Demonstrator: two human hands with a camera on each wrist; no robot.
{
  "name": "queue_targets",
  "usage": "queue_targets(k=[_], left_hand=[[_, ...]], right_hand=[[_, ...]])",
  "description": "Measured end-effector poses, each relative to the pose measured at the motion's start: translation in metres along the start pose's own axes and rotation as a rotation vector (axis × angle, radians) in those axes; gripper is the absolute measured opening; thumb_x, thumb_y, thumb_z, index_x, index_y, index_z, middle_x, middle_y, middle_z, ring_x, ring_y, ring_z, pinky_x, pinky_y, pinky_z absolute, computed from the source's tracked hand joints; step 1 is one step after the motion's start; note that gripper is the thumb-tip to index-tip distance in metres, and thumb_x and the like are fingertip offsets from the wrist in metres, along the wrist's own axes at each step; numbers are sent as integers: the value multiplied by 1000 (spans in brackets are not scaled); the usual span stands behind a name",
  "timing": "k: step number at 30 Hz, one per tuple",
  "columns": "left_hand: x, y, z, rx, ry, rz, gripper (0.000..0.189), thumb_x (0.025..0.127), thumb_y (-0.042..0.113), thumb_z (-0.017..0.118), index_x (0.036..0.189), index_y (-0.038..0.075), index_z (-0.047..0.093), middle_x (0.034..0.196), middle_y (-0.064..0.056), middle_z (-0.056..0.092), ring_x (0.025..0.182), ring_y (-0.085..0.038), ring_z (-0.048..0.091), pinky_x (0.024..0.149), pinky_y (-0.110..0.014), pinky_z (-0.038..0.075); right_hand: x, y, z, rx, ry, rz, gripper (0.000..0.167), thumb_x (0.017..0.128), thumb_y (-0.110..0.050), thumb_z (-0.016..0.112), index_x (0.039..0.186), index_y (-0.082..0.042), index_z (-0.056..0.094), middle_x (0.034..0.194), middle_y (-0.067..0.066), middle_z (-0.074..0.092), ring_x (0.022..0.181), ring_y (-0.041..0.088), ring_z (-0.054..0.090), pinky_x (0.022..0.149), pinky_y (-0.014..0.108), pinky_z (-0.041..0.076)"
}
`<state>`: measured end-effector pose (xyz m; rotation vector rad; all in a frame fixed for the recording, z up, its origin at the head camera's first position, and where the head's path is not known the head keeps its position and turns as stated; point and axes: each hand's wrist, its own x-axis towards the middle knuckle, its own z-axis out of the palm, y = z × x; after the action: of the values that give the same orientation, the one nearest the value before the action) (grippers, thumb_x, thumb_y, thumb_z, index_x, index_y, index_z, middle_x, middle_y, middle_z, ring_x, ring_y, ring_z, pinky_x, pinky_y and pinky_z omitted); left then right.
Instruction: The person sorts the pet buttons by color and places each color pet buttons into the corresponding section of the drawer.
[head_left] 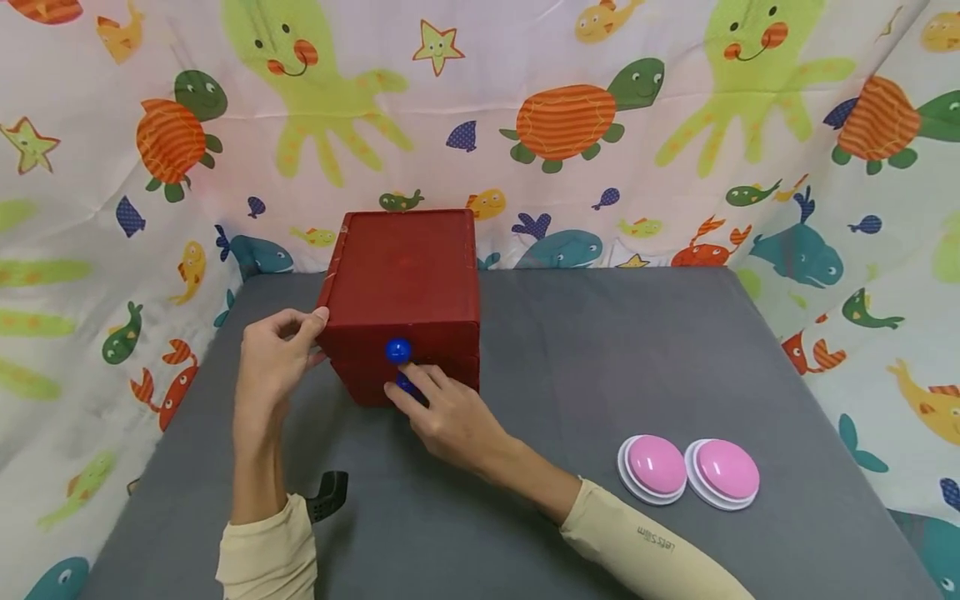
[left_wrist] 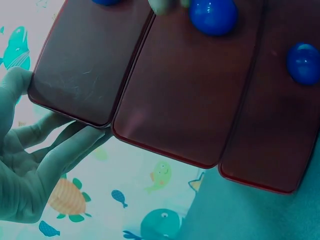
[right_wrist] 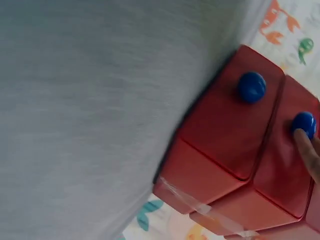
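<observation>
I count one red box (head_left: 405, 267) on the worktop (head_left: 600, 350), left of two pink buttons (head_left: 656, 463); three drawers (left_wrist: 177, 95), three blue knobs (left_wrist: 303, 63). My left hand (head_left: 273, 358) grips the box's upper left edge. My right hand (head_left: 459, 423) pinches the middle knob (head_left: 406, 382), partly covering it. The lowest knob is hidden from the head view; the left wrist view crops the top one.

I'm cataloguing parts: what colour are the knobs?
The knobs are blue, clearest in the right wrist view.

Smooth red box (head_left: 405, 267), glossy blue knobs (head_left: 398, 350), shiny plastic-looking pink buttons (head_left: 656, 464), matt grey tabletop (head_left: 585, 358), cloth backdrop (head_left: 480, 75)
</observation>
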<state>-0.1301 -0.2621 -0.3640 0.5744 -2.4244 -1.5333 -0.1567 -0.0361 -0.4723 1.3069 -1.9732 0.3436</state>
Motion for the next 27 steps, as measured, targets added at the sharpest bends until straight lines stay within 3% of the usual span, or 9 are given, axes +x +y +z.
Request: queue_targets(k=[5, 8, 10, 14, 20, 27], left_hand=[[-1, -1, 3, 14, 30, -3, 52, 104, 47, 58, 117, -2, 70, 131, -20, 61, 123, -32, 61, 80, -21, 60], [-1, -1, 2, 28, 35, 11, 52, 105, 48, 57, 117, -1, 70, 130, -20, 62, 122, -32, 62, 78, -18, 60], [-1, -1, 1, 30, 25, 14, 53, 104, 48, 57, 116, -1, 70, 130, -21, 62, 122, -32, 62, 79, -18, 60], [-1, 0, 1, 21, 4, 11, 54, 104, 50, 58, 115, -1, 70, 132, -20, 61, 123, -33, 63, 83, -22, 59], [-1, 1, -1, 24, 15, 37, 53, 103, 50, 59, 112, -1, 71, 129, -21, 63, 120, -33, 66, 82, -20, 60], [-1, 0, -1, 28, 7, 67, 53, 103, 50, 58, 110, -1, 71, 128, -23, 65, 122, -36, 67, 82, -25, 60]], right_hand=[[-16, -10, -3, -13, -32, -108, 16, 101, -17, 64, 112, -18, 77, 123, 6, 71, 98, 19, 69, 75, 22, 62], [-18, -17, 5, -67, -128, -97, 17, 104, -19, 59, 111, -20, 75, 126, 0, 70, 84, 16, 67, 62, 21, 55], [-17, -19, 12, -95, -205, -46, 16, 104, -20, 60, 114, -21, 72, 129, -2, 69, 78, 17, 64, 59, 22, 52], [-14, -18, 20, -148, -320, -1, 14, 103, -21, 63, 115, -20, 70, 126, -3, 68, 76, 18, 60, 63, 24, 53], [-8, -16, 19, -128, -463, -58, 23, 107, -25, 56, 127, -20, 66, 127, 2, 66, 86, 20, 63, 79, 27, 56], [-5, -25, 6, -122, -504, -100, 26, 107, -22, 56, 130, -21, 67, 120, 2, 68, 80, 18, 64, 77, 28, 58]])
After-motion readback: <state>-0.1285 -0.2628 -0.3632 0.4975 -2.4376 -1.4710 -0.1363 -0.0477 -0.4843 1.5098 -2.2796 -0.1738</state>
